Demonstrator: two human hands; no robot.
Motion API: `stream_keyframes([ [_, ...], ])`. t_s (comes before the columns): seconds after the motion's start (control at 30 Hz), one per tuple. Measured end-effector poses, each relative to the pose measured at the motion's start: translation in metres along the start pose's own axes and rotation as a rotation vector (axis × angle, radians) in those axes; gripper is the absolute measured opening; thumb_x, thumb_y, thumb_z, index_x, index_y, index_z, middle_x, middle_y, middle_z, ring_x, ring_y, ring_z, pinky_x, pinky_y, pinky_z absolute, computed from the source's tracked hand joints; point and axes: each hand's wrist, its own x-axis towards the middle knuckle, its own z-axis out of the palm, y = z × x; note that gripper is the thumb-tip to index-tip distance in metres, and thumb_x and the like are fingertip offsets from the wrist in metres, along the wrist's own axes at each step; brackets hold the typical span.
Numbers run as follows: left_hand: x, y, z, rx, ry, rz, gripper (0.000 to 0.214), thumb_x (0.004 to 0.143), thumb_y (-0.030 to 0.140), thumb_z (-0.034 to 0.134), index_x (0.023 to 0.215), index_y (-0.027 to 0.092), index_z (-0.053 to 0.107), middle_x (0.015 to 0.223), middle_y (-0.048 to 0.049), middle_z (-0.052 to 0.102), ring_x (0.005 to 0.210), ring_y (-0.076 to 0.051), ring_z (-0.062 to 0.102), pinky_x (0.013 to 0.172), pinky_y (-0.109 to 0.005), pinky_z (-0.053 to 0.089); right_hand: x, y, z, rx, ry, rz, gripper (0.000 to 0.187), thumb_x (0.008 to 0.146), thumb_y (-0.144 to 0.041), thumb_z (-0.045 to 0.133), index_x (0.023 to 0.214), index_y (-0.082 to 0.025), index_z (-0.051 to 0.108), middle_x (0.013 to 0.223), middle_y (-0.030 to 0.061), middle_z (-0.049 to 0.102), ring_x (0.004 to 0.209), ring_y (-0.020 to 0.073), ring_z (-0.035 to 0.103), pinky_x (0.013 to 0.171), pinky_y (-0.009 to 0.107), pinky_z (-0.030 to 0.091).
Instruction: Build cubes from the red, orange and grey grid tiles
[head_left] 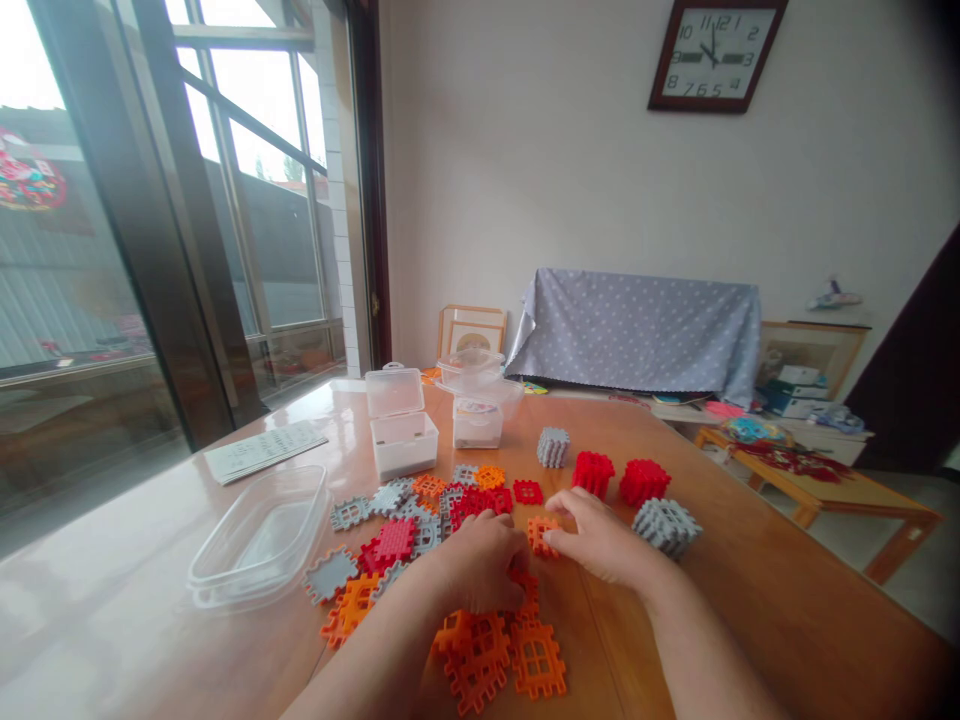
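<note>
Orange, red and grey plastic interlocking tiles with notched edges lie in a loose pile, with a red tile (394,540) near its middle. My left hand (487,562) reaches over the pile, its fingers curled down by an orange tile (529,597); what they grip is hidden. My right hand (600,532) is beside another orange tile (541,537), thumb touching its right edge and index finger stretched apart above it. Nearer me are more orange tiles (538,660). Beyond my right hand stand red stacks (593,474) (645,482) and grey stacks (553,447) (667,527) of tiles.
On the wooden table (645,650), a clear plastic tub (259,540) stands left of the pile. Behind are an open-lidded plastic box (405,445) and another clear box (478,430) with containers on top. A booklet (266,452) lies at the left.
</note>
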Motion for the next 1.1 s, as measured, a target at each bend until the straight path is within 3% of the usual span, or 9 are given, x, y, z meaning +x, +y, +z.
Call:
stream_keyframes([
  [0.2,-0.002,0.004,-0.001,-0.131,0.054,-0.047,0.019,0.062,0.023,0.070,0.081,0.024,0.064,0.082,-0.0018,0.066,0.074,-0.019,0.054,0.069,-0.029,0.039,-0.006,-0.015,-0.002,0.196,-0.098,0.004,0.011,0.084,-0.026,0.057,0.085,-0.020,0.066,0.069,-0.0022,0.064,0.064,0.0135,0.054,0.057,0.022,0.038],
  [0.4,0.003,-0.007,-0.001,-0.296,0.176,-0.109,0.019,0.065,0.013,0.058,0.081,0.022,0.061,0.078,0.0018,0.063,0.069,-0.014,0.051,0.060,-0.023,0.033,-0.010,-0.025,-0.004,0.290,-0.158,-0.001,0.019,0.088,-0.034,0.056,0.087,-0.019,0.069,0.075,-0.0004,0.069,0.067,0.0144,0.058,0.063,0.024,0.044],
  [0.6,0.005,-0.014,-0.004,-0.627,0.314,-0.113,0.018,0.069,0.013,0.060,0.086,0.018,0.056,0.071,0.0038,0.053,0.062,-0.009,0.045,0.055,-0.020,0.031,-0.010,-0.035,0.002,0.427,-0.204,-0.039,0.023,0.090,-0.039,0.058,0.095,-0.019,0.067,0.079,-0.0005,0.066,0.071,0.0142,0.058,0.066,0.024,0.045],
  [0.7,0.003,-0.009,-0.009,-0.781,0.339,-0.087,0.016,0.073,0.018,0.066,0.085,0.017,0.056,0.069,0.0042,0.050,0.061,-0.008,0.043,0.055,-0.020,0.031,-0.009,-0.038,0.005,0.477,-0.159,-0.066,0.021,0.089,-0.039,0.061,0.088,-0.018,0.066,0.071,-0.0030,0.060,0.065,0.0123,0.054,0.062,0.023,0.042],
  [0.8,0.001,-0.002,-0.015,-0.896,0.389,-0.089,0.026,0.077,0.033,0.072,0.090,0.017,0.058,0.077,0.0012,0.056,0.066,-0.009,0.048,0.060,-0.021,0.035,-0.006,-0.040,0.005,0.508,-0.089,-0.109,0.026,0.091,-0.043,0.059,0.088,-0.018,0.066,0.071,-0.0030,0.059,0.064,0.0121,0.053,0.060,0.023,0.041],
  [0.9,0.001,0.001,-0.020,-0.969,0.494,-0.233,0.042,0.081,0.056,0.066,0.093,0.017,0.058,0.083,-0.0012,0.061,0.068,-0.010,0.051,0.061,-0.022,0.037,-0.002,-0.041,0.004,0.484,0.101,-0.167,0.027,0.092,-0.044,0.059,0.099,-0.020,0.069,0.084,0.0005,0.067,0.076,0.0158,0.060,0.069,0.026,0.047],
  [0.97,0.003,0.000,-0.020,-1.078,0.476,-0.334,0.049,0.083,0.066,0.058,0.091,0.017,0.056,0.080,-0.0015,0.062,0.064,-0.010,0.052,0.058,-0.022,0.035,0.000,-0.042,0.004,0.416,0.248,-0.212,0.024,0.091,-0.040,0.059,0.101,-0.022,0.071,0.093,0.0032,0.070,0.086,0.0190,0.063,0.078,0.029,0.050],
  [1.03,0.005,-0.002,-0.018,-1.239,0.397,-0.339,0.050,0.082,0.067,0.058,0.091,0.018,0.055,0.078,-0.0021,0.064,0.061,-0.010,0.055,0.056,-0.022,0.035,0.001,-0.042,0.005,0.348,0.334,-0.255,0.021,0.092,-0.036,0.058,0.101,-0.023,0.072,0.097,0.0048,0.071,0.092,0.0205,0.064,0.084,0.031,0.051],
  [1.1,0.007,-0.005,-0.015,-1.365,0.368,-0.300,0.044,0.078,0.057,0.067,0.095,0.019,0.054,0.075,-0.0011,0.064,0.060,-0.010,0.056,0.056,-0.021,0.035,0.001,-0.042,0.007,0.309,0.340,-0.293,0.020,0.091,-0.029,0.057,0.103,-0.025,0.072,0.102,0.0055,0.071,0.096,0.0207,0.065,0.088,0.032,0.052],
])
